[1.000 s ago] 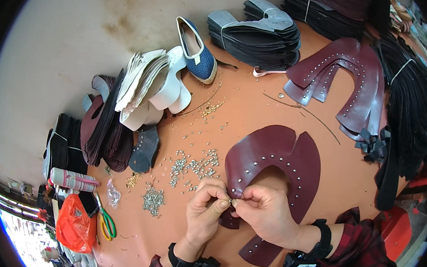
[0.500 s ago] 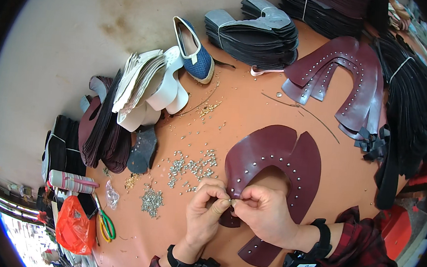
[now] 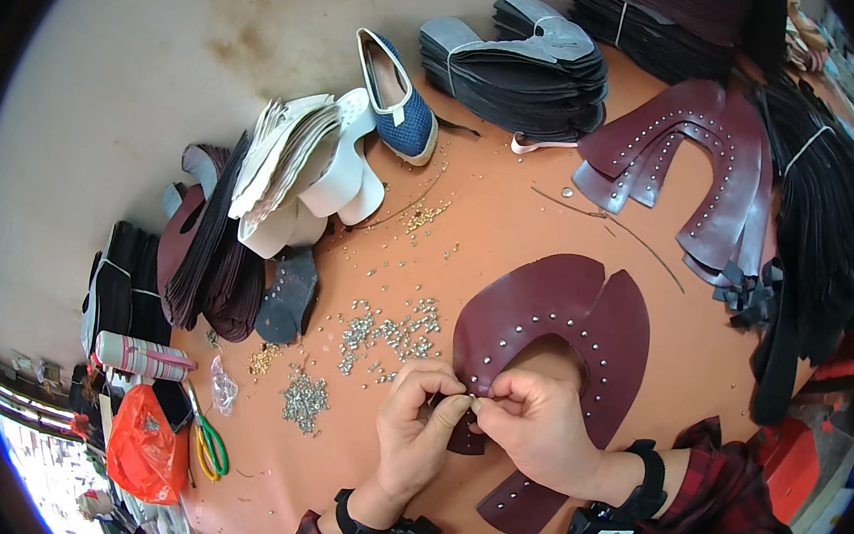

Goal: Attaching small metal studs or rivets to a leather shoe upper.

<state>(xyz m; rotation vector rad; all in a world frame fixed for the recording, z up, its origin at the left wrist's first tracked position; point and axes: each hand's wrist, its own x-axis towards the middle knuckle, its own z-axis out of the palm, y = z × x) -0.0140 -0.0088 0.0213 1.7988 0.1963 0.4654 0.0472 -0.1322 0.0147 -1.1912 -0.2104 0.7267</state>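
A curved burgundy leather piece, with a row of round silver studs along its inner edge, lies in front of me. My left hand pinches its left arm near the inner edge, thumb and forefinger bent together. From the other side my right hand meets it, fingertips closed at what looks like a small metal stud, mostly hidden between the fingers. Left of my hands lie a heap of small silver studs and a looser scatter of silver studs.
Gold studs, green-handled scissors and a red plastic bag are at left. Behind stand white strips, a blue shoe and bundled black pieces. Studded burgundy pieces and a black bundle lie right.
The view has shifted slightly. Both hands stay pinched at the same part of the leather, with their fingertips a little closer in. Nothing has been let go.
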